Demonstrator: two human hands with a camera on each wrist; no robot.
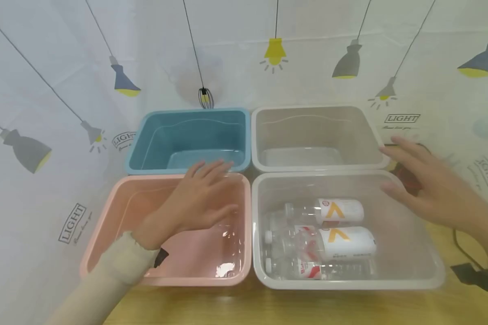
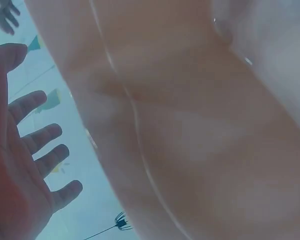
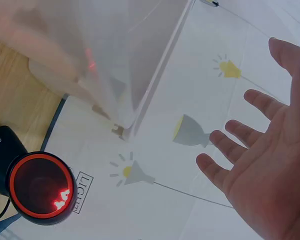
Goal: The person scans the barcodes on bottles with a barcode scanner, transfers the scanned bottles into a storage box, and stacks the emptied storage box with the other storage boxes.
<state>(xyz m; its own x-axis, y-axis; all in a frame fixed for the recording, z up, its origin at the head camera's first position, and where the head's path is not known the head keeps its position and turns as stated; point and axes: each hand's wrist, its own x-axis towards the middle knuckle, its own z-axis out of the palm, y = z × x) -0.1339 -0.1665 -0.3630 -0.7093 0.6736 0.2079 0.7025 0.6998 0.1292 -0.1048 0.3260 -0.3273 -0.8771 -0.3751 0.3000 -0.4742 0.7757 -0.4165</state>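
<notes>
My left hand (image 1: pixel 201 198) hovers over the pink bin (image 1: pixel 166 281), its fingers stretched out and nothing held. In the left wrist view the same hand (image 2: pixel 25 145) shows spread, bare fingers beside the bin's wall. Over the right side of the front light-grey bin (image 1: pixel 349 284) hangs my right hand (image 1: pixel 435 185), also with loose, straight fingers and no object in them. Several clear plastic bottles lie on their sides in that grey bin, among them a white-labelled bottle (image 1: pixel 347 243) and a red-labelled bottle (image 1: pixel 309 268).
Behind stand a blue bin (image 1: pixel 134 153) and a beige bin (image 1: pixel 260 140). A black round device with a red-lit ring (image 3: pixel 42 187) sits on the wooden table (image 1: pixel 268 307) at the right, with a cable. A lamp-patterned white sheet (image 1: pixel 236 27) hangs around the back and sides.
</notes>
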